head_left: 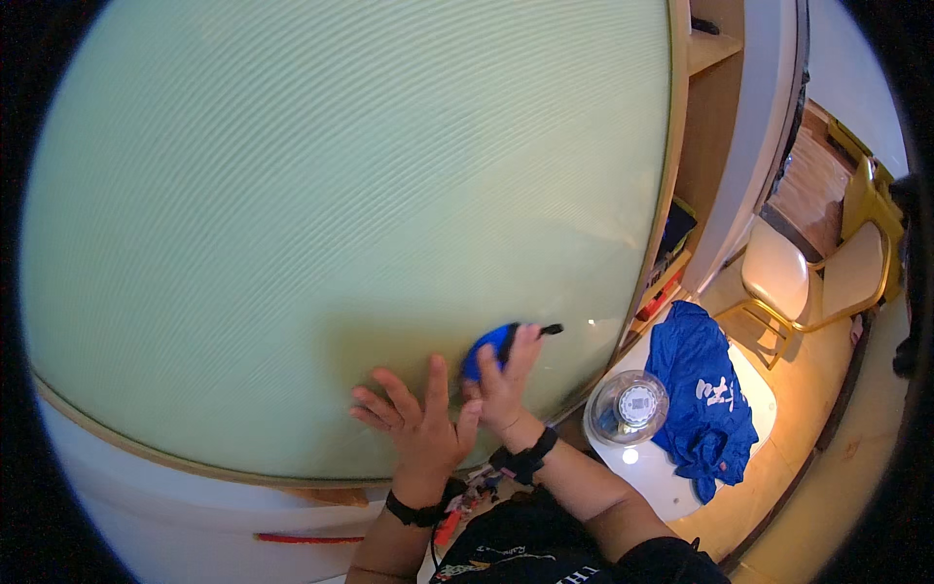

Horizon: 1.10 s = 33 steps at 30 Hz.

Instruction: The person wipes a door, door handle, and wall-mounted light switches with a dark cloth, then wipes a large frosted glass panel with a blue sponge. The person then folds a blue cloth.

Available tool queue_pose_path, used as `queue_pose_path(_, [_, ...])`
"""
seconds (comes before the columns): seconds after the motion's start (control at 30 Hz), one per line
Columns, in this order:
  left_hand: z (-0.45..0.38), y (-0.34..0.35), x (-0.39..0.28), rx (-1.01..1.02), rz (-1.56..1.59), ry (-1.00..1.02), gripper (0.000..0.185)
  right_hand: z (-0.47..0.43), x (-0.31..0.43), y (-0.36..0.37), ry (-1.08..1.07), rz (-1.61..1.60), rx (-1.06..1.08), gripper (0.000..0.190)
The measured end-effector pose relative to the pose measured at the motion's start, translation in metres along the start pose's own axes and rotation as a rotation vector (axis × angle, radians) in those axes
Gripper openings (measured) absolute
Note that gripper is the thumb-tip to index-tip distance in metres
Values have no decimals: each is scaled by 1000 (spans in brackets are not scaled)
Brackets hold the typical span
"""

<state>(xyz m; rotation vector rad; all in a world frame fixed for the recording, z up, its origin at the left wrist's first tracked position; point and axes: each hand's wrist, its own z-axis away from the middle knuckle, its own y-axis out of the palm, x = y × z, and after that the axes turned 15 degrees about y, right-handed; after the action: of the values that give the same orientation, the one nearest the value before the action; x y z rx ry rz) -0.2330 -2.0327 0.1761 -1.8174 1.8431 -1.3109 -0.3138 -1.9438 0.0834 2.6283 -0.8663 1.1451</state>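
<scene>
A large pale-green ribbed panel (350,219) with a thin wooden frame fills most of the view. My left hand (427,431) is spread at the panel's lower part, fingers apart and holding nothing. Beside it, my right hand (503,390) grips a blue rounded object (485,354) with a black band and a short black tab, held at the panel's face. The hand partly covers this object, so its exact kind is unclear. Each wrist wears a black band.
At right, a white table (678,500) bears a clear plastic container (627,409) and a crumpled blue cloth (700,401) with white writing. Beyond stands a gold-framed chair (777,270). An open wooden shelf (708,109) borders the panel. A red strip (310,539) lies at lower left.
</scene>
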Motion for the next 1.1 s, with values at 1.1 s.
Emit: queue_pose_path(1.1, [-90, -6, -45, -114, 223, 95, 86, -96, -23, -28, -317, 128, -29, 54])
